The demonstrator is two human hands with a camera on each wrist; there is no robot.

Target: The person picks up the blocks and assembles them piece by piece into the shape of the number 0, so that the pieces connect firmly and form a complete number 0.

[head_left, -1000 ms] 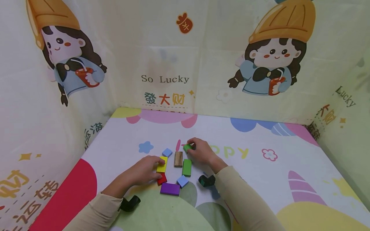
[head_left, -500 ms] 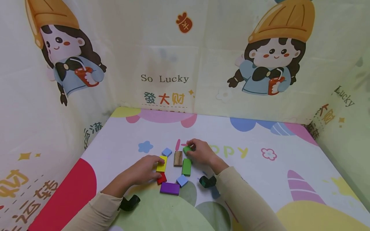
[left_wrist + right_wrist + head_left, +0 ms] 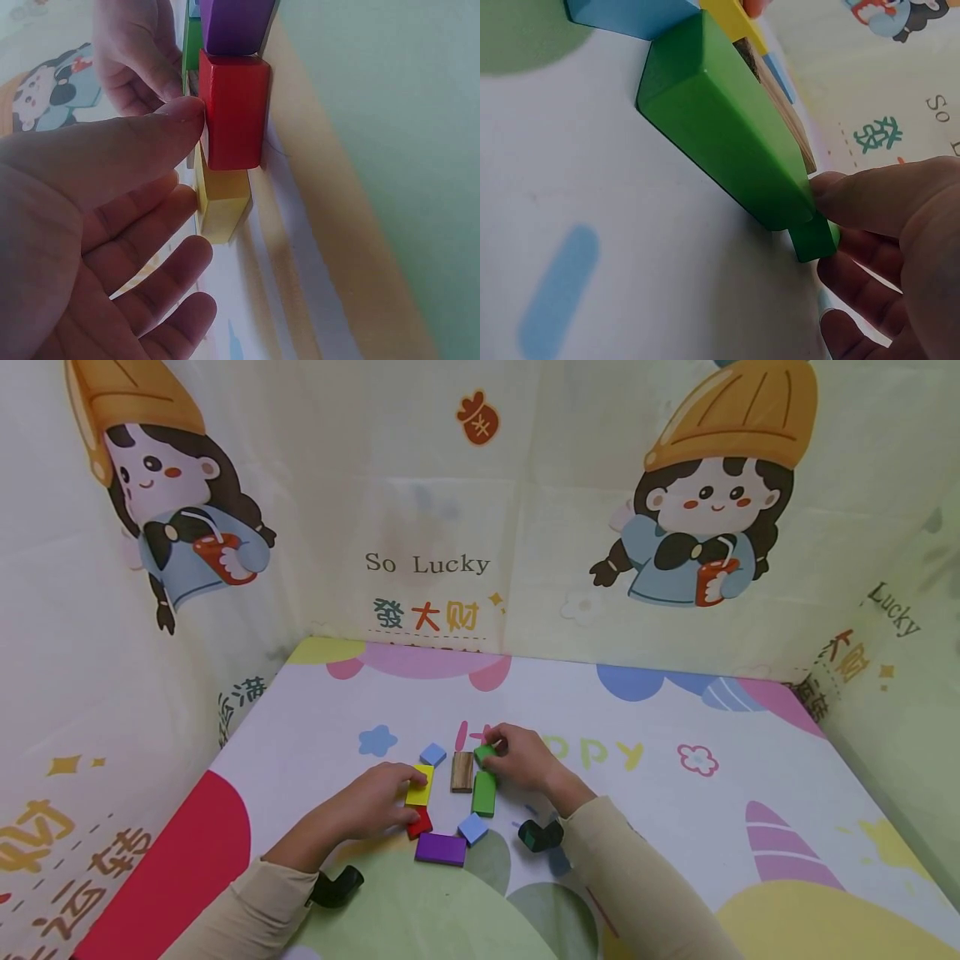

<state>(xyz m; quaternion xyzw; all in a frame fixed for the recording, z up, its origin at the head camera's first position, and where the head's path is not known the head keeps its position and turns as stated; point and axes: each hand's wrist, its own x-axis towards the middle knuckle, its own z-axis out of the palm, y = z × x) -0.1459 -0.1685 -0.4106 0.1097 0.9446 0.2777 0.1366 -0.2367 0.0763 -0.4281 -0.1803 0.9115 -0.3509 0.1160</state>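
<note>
My right hand point(image 3: 525, 760) pinches a small green block point(image 3: 814, 238) between thumb and fingers, at the far end of a longer green block point(image 3: 484, 794). Beside the green pair stands a wood-grain block point(image 3: 462, 772). On the other side, my left hand point(image 3: 367, 802) rests with its fingertips at a yellow block point(image 3: 419, 787) and its thumb against a red block point(image 3: 236, 112); its other fingers are loosely extended. Past the yellow block lies a light blue block point(image 3: 432, 755). A second light blue block point(image 3: 472, 830) and a purple block point(image 3: 441, 850) form the near side.
The blocks lie in a rough ring on a printed table cover point(image 3: 645, 827). Cream cloth walls point(image 3: 540, 552) with cartoon figures enclose the table at the back and sides. A black wrist device point(image 3: 540, 835) is at the right wrist, another point(image 3: 339, 887) at the left.
My right hand has drawn the small green block toward me, up to the end of the longer green block. The left hand has stayed at the yellow and red blocks.
</note>
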